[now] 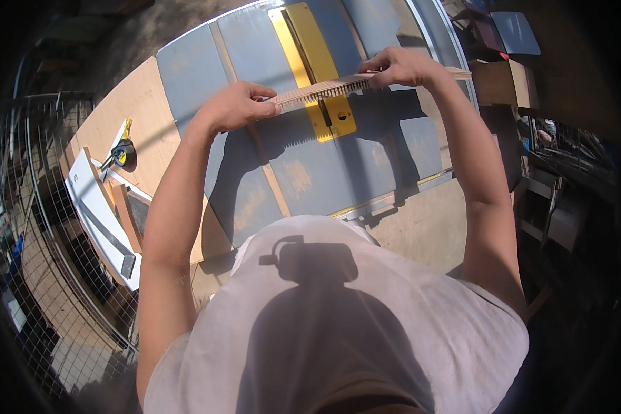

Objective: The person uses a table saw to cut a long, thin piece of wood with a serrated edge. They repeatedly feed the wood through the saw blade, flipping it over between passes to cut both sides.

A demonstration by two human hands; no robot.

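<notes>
A long, thin wooden strip (326, 88) with a row of comb-like notches along its near edge is held up above the grey table saw top (290, 179). My left hand (239, 107) pinches its left end between thumb and fingers. Further along to the right, my right hand (401, 67) grips it with thumb and fingertips, and the strip's end sticks out past that wrist. Beneath the strip lies the yellow throat plate (337, 124) with its dark slot. The toothed shadow of the strip falls on the saw top; no blade can be made out.
On the plywood side surface (134, 103) at left lie a yellow-and-black tape measure (123, 152), a square with a dark blade (107, 224) and a wood block (125, 214). A metal fence rail (443, 34) runs along the right. Wire mesh (48, 276) stands far left; cardboard boxes (514, 83) sit right.
</notes>
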